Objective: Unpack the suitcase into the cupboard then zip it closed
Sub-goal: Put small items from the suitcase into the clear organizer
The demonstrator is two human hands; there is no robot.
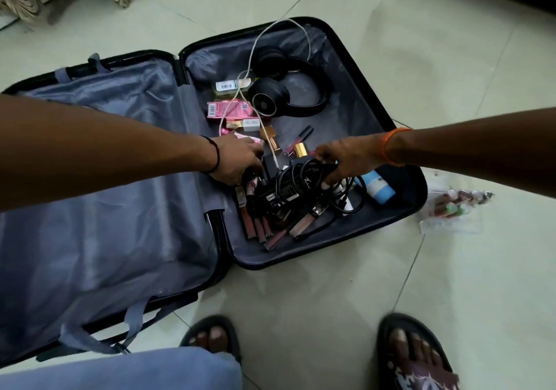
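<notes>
The suitcase (126,179) lies flat open on the tiled floor (451,269), its left half showing only grey lining, its right half still holding loose things. The right hand (340,161) has its fingers curled round a black charger brick and its coiled cable (288,191), near the front edge of that right half; the bundle runs roughly left to right under the hand, so a straight lift looks enough. The left hand (237,161) reaches in just beside it, fingers bent down among the lip gloss tubes (258,224); whether it has caught one I cannot tell. Toward the back edge lie black headphones (288,88), a white cable (255,100) and a pink carton (228,110) with a barcode. A blue bottle (377,186) sits by the right edge. The charger's white label and script are too blurred to read.
</notes>
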